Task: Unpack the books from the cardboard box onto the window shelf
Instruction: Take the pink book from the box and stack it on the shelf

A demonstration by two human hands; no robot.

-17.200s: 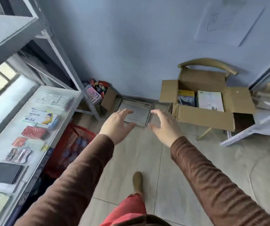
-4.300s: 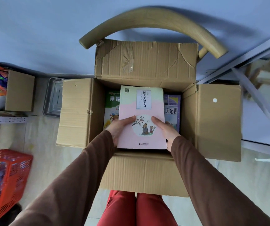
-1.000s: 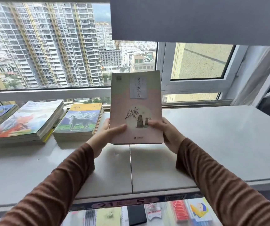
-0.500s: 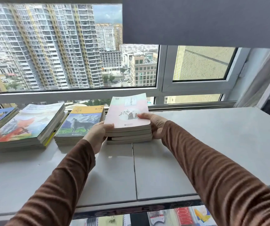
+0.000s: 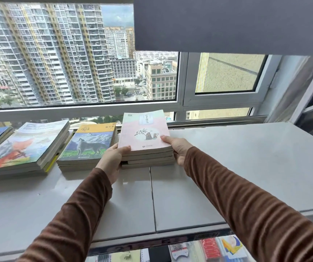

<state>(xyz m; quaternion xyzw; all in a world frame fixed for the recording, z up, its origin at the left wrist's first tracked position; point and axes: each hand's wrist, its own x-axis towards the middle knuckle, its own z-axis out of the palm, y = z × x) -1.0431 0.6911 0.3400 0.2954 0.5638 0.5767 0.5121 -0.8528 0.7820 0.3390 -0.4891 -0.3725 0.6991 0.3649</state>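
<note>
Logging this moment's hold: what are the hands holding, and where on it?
Both hands hold the pink-covered book stack on the shelf: left hand at its near-left corner, right hand at its near-right corner.

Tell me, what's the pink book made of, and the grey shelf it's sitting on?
The pink book looks like paper with a soft card cover: its page edges show as thin pale layers, and the cover has a light sheen. The shelf seems to be smooth, matte grey painted metal or laminate, in panels with a seam; I can't tell which.
</note>
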